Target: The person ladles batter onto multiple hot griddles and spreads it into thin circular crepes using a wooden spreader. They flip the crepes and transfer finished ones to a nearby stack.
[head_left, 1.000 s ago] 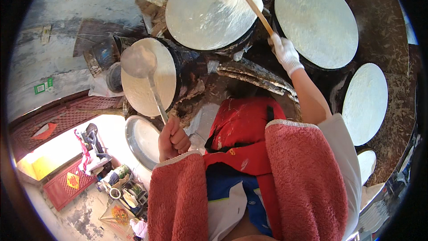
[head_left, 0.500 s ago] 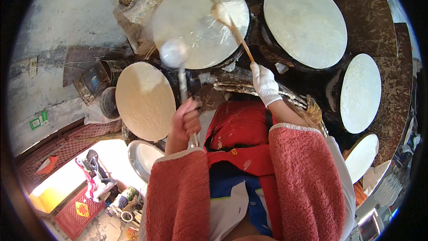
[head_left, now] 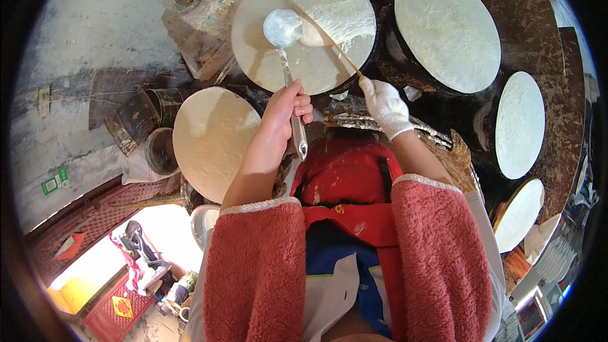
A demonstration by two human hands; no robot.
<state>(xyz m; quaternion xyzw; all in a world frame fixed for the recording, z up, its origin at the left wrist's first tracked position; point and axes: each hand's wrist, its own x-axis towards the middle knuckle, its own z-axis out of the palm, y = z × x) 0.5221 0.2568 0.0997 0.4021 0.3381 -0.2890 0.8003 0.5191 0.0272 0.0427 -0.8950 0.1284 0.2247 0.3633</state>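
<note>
My left hand, bare, is closed round the handle of a metal ladle. Its whitish, wet-looking bowl is over the large far round griddle, whose surface is pale. My right hand wears a white knitted glove and grips the near end of a thin wooden stick, which reaches across the same griddle. Pale batter lies beside the ladle bowl along the stick, with a streaky white patch to its right. Whether the stick's far end touches the surface I cannot tell.
More pale-topped round griddles curve around me: one at the left, one at the far right, and two smaller ones down the right side. Dark metal buckets stand by the left wall. Split sticks lie before me.
The ladle has moved from the griddle's left edge to over its middle, and my left hand has risen with it. The stick has swung flatter to the left. My view has shifted slightly.
</note>
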